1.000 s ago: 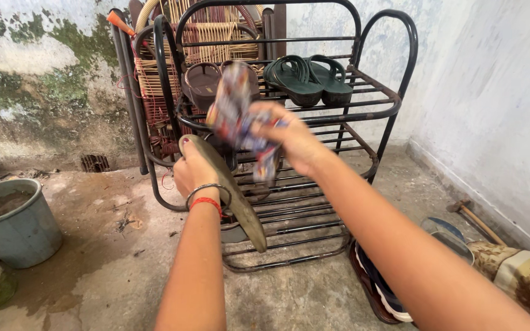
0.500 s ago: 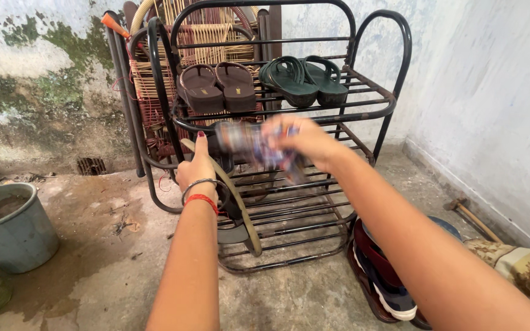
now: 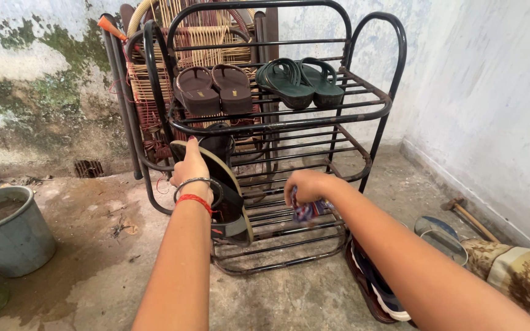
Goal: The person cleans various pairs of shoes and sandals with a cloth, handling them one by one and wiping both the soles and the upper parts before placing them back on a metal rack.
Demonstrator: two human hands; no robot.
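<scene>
Left hand: my left hand (image 3: pixel 192 168) reaches forward, arm outstretched, thumb up, fingers clamped on a dark flat sandal (image 3: pixel 219 190) at the near-left edge of the black metal shoe rack (image 3: pixel 363 115).
Sandal's lie: its long axis runs from upper left, at the hand, down to lower right; the sole's edge faces me, the lower end by the rack's bottom shelf.
Right hand: my right hand (image 3: pixel 305 187) stretches low from the right, knuckles up, closed on a crumpled multicoloured cloth (image 3: pixel 307 210) just over the lower bars.
Hands: apart, each on its own thing.
Top shelf: brown sandals (image 3: pixel 215 89) left, green sandals (image 3: pixel 302 79) right, toes far.
Floor: grey bucket (image 3: pixel 8 230) at left.
</scene>
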